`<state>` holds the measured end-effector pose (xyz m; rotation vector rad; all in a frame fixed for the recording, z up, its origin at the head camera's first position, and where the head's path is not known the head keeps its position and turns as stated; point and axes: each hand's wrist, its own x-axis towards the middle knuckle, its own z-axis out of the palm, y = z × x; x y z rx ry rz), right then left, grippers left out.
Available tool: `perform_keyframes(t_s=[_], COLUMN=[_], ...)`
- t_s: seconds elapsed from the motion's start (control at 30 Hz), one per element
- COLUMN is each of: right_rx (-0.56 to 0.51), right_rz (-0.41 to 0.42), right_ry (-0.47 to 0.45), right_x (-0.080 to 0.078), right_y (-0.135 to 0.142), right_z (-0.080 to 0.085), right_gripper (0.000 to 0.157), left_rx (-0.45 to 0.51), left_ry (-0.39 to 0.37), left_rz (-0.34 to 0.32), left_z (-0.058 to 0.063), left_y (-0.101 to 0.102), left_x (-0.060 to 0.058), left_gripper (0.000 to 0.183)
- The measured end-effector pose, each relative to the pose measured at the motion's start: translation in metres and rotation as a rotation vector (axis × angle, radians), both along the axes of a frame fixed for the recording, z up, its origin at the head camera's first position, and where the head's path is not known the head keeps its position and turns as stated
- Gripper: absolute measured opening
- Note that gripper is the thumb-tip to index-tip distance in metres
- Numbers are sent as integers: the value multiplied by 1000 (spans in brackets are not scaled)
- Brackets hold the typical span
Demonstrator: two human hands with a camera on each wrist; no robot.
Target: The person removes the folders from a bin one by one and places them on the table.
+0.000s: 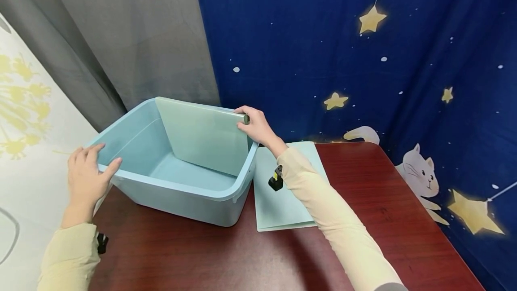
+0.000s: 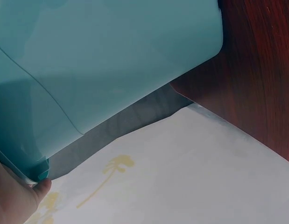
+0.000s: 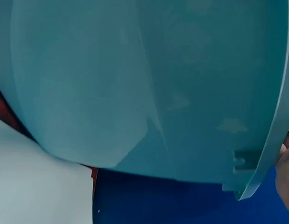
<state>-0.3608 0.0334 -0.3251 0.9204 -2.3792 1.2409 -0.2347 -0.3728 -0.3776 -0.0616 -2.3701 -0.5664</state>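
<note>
A light blue plastic bin (image 1: 177, 203) stands on the table. Inside it, a pale green file folder (image 1: 202, 136) leans on its long side against the far wall, spine up. My right hand (image 1: 258, 125) pinches the folder's upper right corner near the bin's rim. At the near left corner, my left hand (image 1: 85, 176) grips the rim, fingers over the inside. The left wrist view shows the thumb (image 2: 40, 190) at the bin's rim outside. The bin's outer wall (image 3: 88, 84) fills most of the right wrist view and hides the folder there.
Right of the bin, another pale green folder (image 1: 278, 199) lies flat on the dark red wooden table (image 1: 181, 255), partly under my right forearm. Behind hang a grey curtain (image 1: 141, 26) and a blue star-patterned curtain (image 1: 299, 48). A white patterned cloth (image 1: 28, 116) hangs at the left.
</note>
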Motion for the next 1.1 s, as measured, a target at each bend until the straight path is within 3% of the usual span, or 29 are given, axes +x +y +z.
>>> perform_keyframes(t_s=[0.27, 0.53, 0.8, 1.1], right_rx=[-111, -294, -407, -564], right_rz=[-31, -24, -63, -69], right_ry=[47, 56, 106, 166], right_x=[8, 16, 51, 65], right_y=[-4, 3, 15, 24], right_z=[13, 30, 63, 81], right_gripper=[29, 30, 28, 29], left_rx=[-3, 7, 0, 1], left_ry=[-10, -16, -18, -10], left_rz=[4, 7, 4, 4], left_z=[0, 0, 1, 0], left_y=[0, 0, 1, 0], left_x=[1, 2, 3, 4], left_gripper=[63, 63, 64, 64])
